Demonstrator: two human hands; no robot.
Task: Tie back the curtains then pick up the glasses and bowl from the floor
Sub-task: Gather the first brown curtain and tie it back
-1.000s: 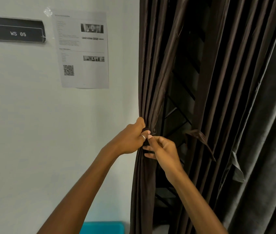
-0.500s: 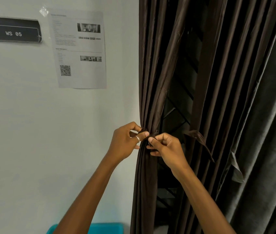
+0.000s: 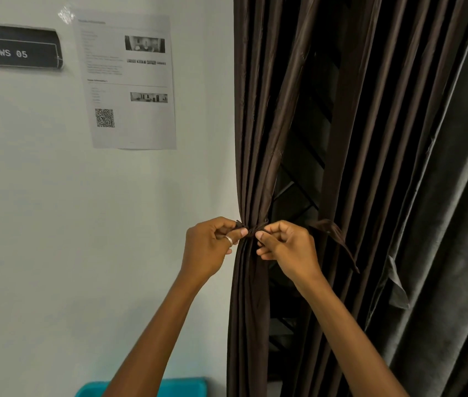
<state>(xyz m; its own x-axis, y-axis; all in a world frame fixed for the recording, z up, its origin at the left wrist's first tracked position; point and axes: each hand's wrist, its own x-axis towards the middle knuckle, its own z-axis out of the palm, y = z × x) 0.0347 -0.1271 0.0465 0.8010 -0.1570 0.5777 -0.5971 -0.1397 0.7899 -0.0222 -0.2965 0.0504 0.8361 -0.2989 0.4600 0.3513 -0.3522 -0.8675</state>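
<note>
A dark brown curtain (image 3: 255, 124) hangs beside the white wall, gathered into a narrow bunch at mid height. A thin brown tie-back strip (image 3: 251, 230) wraps that bunch. My left hand (image 3: 212, 247), with a ring on one finger, pinches the strip's left end. My right hand (image 3: 287, 247) pinches its right end, just apart from the left. A second brown curtain (image 3: 370, 138) to the right carries its own loose tie (image 3: 337, 242) hanging down. Glasses and bowl are not in view.
A grey curtain (image 3: 456, 224) hangs at the far right. The white wall (image 3: 55, 224) carries a printed sheet (image 3: 129, 81) and a black "WS 05" sign (image 3: 15, 50). A teal object (image 3: 169, 386) shows at the bottom edge. Dark window bars (image 3: 298, 181) show between the curtains.
Both hands have drawn slightly apart along the tie, the left moving left off the curtain bunch, the right staying at the strip; the bunch looks cinched tighter.
</note>
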